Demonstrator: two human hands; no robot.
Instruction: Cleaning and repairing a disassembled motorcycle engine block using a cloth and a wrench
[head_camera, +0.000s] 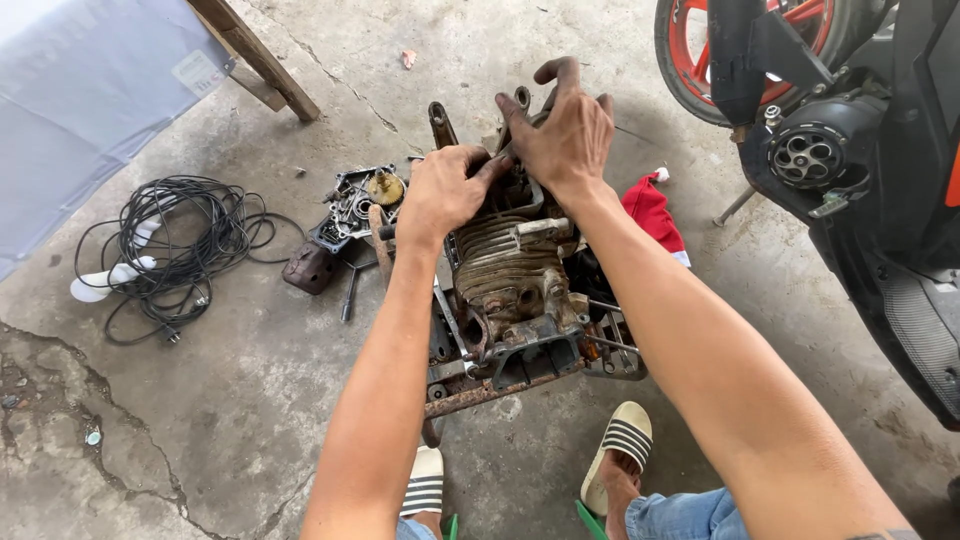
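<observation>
Both hands hide the top of the grimy engine block (515, 290): left hand (440, 190) fisted on it, right hand (565, 135) spread over it, on cracked concrete floor (220, 400)

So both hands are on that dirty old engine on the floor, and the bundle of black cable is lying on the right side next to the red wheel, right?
Not quite. The head view shows both the left hand and the right hand on the dirty old engine, but the bundle of black cable lies on the left side of the floor, far from the red wheel.
</observation>
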